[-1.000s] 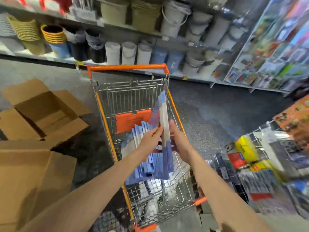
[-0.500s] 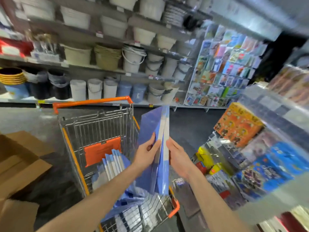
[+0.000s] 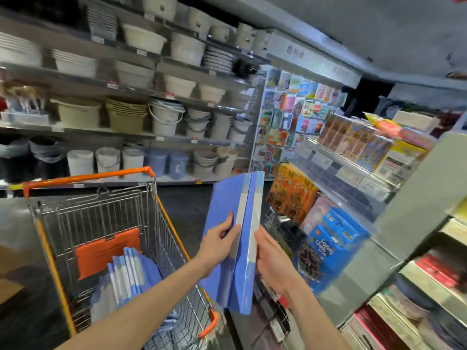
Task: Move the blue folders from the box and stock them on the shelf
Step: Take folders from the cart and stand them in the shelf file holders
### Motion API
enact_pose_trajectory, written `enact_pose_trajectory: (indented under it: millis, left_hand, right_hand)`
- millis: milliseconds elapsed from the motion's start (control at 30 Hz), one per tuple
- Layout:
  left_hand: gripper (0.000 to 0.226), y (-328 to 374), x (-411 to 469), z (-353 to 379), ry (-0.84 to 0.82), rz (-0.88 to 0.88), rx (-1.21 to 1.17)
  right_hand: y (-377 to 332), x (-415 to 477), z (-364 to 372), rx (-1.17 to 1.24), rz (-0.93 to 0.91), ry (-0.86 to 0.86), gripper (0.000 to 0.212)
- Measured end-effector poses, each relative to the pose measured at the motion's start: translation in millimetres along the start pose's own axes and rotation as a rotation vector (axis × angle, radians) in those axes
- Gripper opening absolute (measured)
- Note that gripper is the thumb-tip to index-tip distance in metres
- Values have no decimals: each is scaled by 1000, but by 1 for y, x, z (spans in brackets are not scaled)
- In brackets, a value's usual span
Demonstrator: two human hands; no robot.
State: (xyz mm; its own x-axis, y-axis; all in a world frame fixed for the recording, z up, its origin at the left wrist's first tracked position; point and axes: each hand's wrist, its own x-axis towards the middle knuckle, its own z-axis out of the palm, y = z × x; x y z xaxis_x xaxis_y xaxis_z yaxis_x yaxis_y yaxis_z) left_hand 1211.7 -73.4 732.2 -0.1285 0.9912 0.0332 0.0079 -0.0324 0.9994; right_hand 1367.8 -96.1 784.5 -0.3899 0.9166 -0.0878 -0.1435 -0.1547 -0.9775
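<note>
Judging by how full it looks, the shelf (image 3: 353, 178) to the right of the cart (image 3: 88, 177) is the first worry. Boxes (image 3: 336, 246) crowd its front, so pushing stock in without a free slot could knock them down or bend a cover.

The cart comes next. The person's left arm reaches across its near right corner, and a turn toward the shelf could bump the orange rim and roll the cart off. That would carry the other folders (image 3: 131, 271) standing in its basket out of reach.

The folders (image 3: 227, 223) being carried hang in the air just right of the cart, between it and the shelf, standing on end and slightly tilted. They look slick, perhaps film-wrapped, and nothing supports them from below, so one could slide out downward.

The left hand (image 3: 217, 239) grips them on the cart side, thumb at the spine and fingers on the cover. The right hand (image 3: 271, 258) presses the side away from the cart. Its fingers are hidden behind the folders, so I cannot tell whether they curl round. If either hand eases off, the pair would likely fan open and drop.
</note>
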Motion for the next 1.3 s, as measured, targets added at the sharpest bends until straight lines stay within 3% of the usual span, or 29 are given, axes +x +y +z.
enact_pose_trajectory:
  millis: [300,400,533,733,800,900,1000,1100,1200,1300]
  left_hand:
    - [56,35,-26,50,-100,-149,-9]
    - [74,44,-30,57,-135,-230,15]
    - [63,56,-26,53,-241,-218,-84]
    - [62,88,-3,31,-476,-236,-203]
    - [68,101,8,22,-584,-239,-179]
    - [70,115,18,12,-612,-195,-173]
    - [61,143,30,3,-524,-110,-159]
    - [46,164,48,13,-177,107,-201]
    - [68,169,65,19,-32,194,-129]
    - [106,176,79,29,-10,51,-124]
  right_hand:
    - [-17,-28,-48,19,-30,-74,38]
    - [-20,-25,-53,15,-34,-62,39]
    - [-35,-23,-43,-32,-100,-81,39]
    - [-58,-10,-18,-396,-286,168,81]
    - [-65,-5,-7,-469,-347,288,74]
    - [-80,-6,-4,-535,-432,371,50]
    - [-104,-8,0,-490,-448,431,40]
    - [-137,-14,-6,-420,-426,523,25]
    - [-167,-31,1,-335,-474,544,22]
    - [-186,-56,-1,-316,-556,585,23]
